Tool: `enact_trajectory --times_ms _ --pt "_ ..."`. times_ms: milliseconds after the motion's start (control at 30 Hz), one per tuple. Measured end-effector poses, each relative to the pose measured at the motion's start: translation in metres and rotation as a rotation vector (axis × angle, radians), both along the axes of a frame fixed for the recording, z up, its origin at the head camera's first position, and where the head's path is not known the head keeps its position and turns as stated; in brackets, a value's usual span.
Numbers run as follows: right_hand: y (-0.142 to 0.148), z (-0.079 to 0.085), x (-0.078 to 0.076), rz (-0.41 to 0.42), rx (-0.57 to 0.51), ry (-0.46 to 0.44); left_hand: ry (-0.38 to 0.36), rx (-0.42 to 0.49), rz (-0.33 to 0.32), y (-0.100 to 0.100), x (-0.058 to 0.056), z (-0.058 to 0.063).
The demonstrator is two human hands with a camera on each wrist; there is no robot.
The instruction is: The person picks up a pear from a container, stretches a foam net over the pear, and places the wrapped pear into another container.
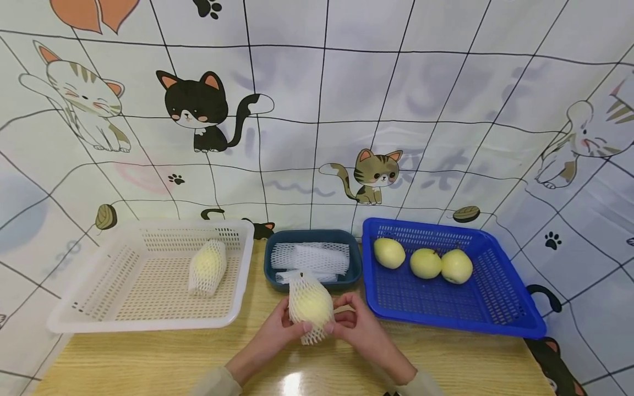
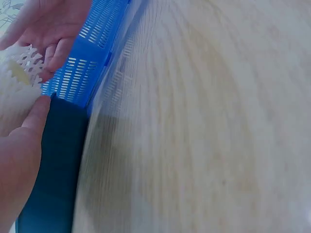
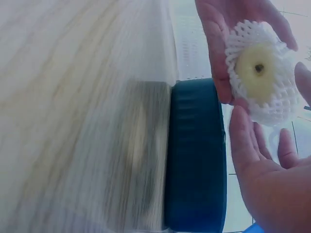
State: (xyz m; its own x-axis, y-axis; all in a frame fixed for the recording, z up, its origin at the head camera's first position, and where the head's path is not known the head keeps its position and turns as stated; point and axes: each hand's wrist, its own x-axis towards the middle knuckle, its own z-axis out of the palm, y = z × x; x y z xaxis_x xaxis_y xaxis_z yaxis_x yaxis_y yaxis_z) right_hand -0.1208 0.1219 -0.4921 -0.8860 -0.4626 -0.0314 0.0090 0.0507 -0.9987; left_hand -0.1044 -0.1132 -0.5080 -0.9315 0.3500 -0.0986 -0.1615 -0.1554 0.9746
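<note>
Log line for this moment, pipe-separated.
left hand, right hand: hold netted fruit | white basket: one wrapped fruit | blue basket: three bare fruits

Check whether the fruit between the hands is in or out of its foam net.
In: the white foam net surrounds the fruit, though the right wrist view shows one end bare at the net's opening.

A white, black-gridded cat-print backdrop (image 1: 289,71) rises behind a glossy wood-grain table (image 1: 148,360).

Matt foam sleeve (image 1: 311,302), glossy wd. tbl. (image 1: 163,357)
</note>
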Motion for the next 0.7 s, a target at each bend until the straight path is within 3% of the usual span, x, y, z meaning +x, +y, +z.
enact_trajectory --times_ms 267,500,700 --pt "-0.0050 0.0024 0.0050 -0.093 0.067 0.132 0.003 -0.015 0.047 0.0030 0.0016 -0.0025" --pt "-0.0089 0.0061 0.0080 -0.154 0.199 0.269 -0.010 0.053 0.059 0.0048 0.0020 -0.0039" --pt "-0.0100 0.0050 0.0104 -0.121 0.276 0.373 -0.032 0.102 0.096 0.0087 0.0047 -0.0061"
